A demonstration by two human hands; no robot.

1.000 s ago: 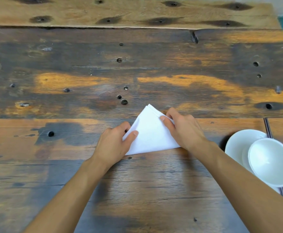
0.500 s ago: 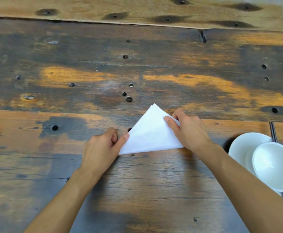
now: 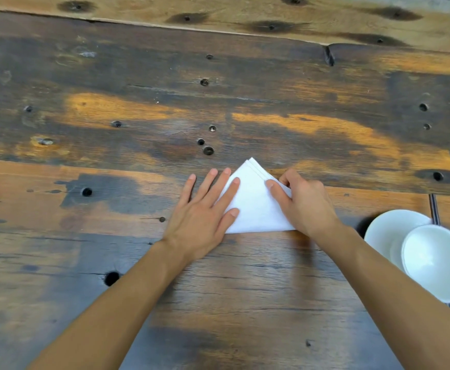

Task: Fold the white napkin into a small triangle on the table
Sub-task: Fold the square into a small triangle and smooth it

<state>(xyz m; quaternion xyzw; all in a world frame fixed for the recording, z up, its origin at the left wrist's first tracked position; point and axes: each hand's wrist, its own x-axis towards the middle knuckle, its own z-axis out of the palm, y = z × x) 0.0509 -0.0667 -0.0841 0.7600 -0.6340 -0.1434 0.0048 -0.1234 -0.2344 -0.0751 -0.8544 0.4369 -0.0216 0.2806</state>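
Observation:
The white napkin lies folded into a small layered triangle on the wooden table, its tip pointing away from me. My left hand lies flat with straight, spread fingers. Its thumb and forefinger press the napkin's left side, and the other fingers rest on the wood. My right hand holds the triangle's right edge, thumb on top and fingers curled around the edge. It hides the right corner.
A white bowl sits tilted on a white plate at the right edge, close to my right forearm. Dark chopsticks lie behind them. The tabletop is worn planks with several small holes.
My left hand has uncurled from pinching the left corner and now lies flat on the napkin's left side. The right hand has kept its hold.

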